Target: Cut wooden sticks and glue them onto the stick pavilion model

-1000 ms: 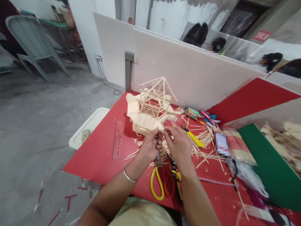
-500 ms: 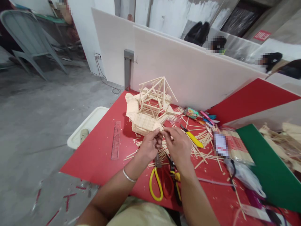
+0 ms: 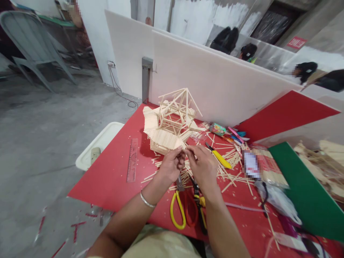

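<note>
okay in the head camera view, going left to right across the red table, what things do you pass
White tray → red ruler → left hand → right hand → yellow-handled cutter → green board.

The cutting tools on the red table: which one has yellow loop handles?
The scissors lying below the hands; the utility knife farther right has a straight yellow body, no loops.

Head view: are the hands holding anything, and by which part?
Both fingertips pinch something small between the left hand and right hand, beside the pale wooden stick house model. What it is cannot be told.
</note>
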`<state>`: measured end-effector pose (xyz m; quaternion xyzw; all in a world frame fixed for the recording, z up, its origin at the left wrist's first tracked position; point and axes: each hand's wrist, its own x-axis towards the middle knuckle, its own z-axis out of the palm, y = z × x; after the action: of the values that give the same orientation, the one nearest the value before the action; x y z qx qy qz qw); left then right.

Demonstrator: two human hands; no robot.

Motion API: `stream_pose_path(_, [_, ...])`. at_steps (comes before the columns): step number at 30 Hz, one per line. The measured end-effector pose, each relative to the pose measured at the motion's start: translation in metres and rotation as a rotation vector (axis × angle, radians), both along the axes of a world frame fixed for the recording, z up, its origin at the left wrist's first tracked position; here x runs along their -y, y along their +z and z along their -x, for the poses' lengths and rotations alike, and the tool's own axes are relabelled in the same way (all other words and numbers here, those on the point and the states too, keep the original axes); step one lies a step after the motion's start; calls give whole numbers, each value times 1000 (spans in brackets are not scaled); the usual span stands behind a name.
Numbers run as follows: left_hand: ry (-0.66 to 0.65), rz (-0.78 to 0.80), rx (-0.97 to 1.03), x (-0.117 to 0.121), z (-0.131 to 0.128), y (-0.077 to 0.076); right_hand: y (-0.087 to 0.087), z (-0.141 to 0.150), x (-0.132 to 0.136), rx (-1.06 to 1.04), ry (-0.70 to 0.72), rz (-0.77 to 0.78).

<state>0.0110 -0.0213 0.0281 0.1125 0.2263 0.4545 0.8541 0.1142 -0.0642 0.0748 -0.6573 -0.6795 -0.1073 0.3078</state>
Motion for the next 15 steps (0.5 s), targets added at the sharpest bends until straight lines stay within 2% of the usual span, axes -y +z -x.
stream_pose_path(15, [6, -30, 15, 0, 0, -3, 2, 2, 0, 8, 0, -5])
